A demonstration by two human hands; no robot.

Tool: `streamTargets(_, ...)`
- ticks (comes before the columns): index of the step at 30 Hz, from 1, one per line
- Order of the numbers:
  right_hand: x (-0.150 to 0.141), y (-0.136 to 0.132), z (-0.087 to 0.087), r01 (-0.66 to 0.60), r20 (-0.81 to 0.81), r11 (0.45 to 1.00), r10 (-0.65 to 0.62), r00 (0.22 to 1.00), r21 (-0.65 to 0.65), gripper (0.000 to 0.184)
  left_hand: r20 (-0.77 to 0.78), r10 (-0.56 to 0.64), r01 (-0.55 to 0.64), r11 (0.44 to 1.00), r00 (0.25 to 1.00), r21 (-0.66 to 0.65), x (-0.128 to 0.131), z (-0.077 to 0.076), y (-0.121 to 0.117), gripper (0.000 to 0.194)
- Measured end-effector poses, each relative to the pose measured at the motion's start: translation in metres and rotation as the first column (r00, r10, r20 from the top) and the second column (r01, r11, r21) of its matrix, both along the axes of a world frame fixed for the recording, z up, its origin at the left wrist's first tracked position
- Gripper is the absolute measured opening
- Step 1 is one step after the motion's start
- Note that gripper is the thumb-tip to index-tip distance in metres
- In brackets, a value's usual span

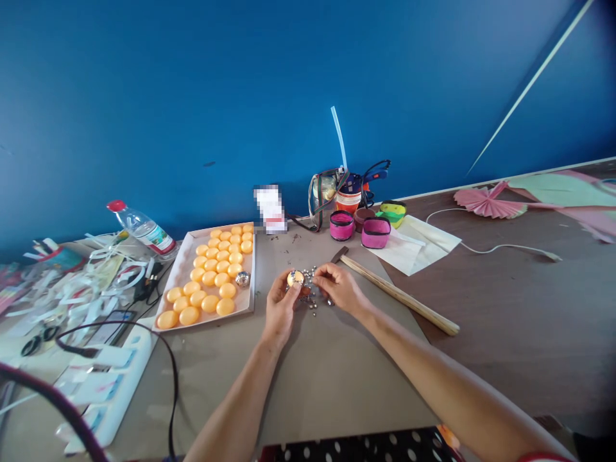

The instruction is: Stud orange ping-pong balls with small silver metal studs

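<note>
My left hand [279, 307] is closed around a small orange ball [292, 278] with dark and shiny bits on its top. Close by on the right, my right hand [342, 290] has its thumb and fingers pinched together; whatever is between them is too small to make out. Small silvery beads [312, 298] lie scattered on the grey work surface [327, 372] between and below the hands. To the left sits a shallow white box [252, 289] with several plain orange balls [210, 278] in rows and one ball covered in silver pieces [242, 279].
A wooden-handled hammer [404, 295] lies right of my right hand. Behind are pink containers [376, 232], a cup [348, 203] and white paper [418, 247]. A bottle [149, 232], white strips, cables and a power strip [120, 391] crowd the left. Pink folded paper [491, 201] lies far right.
</note>
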State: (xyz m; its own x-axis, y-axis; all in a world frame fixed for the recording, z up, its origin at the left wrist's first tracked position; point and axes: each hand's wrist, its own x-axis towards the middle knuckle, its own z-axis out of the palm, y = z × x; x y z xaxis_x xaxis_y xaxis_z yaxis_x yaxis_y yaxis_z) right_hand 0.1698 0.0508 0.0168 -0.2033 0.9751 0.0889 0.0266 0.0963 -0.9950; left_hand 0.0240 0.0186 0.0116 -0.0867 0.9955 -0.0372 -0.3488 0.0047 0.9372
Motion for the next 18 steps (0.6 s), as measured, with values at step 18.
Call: streamTargets(18, 0.0005, -0.0019, 0.005, -0.188, -0.264, 0.969, 0.141, 0.954, -0.161, 0.023, -0.155, -0.009, 0.02, 0.997, 0.988, 0.073, 0.0014, 0.0001, -0.0021, 0.038)
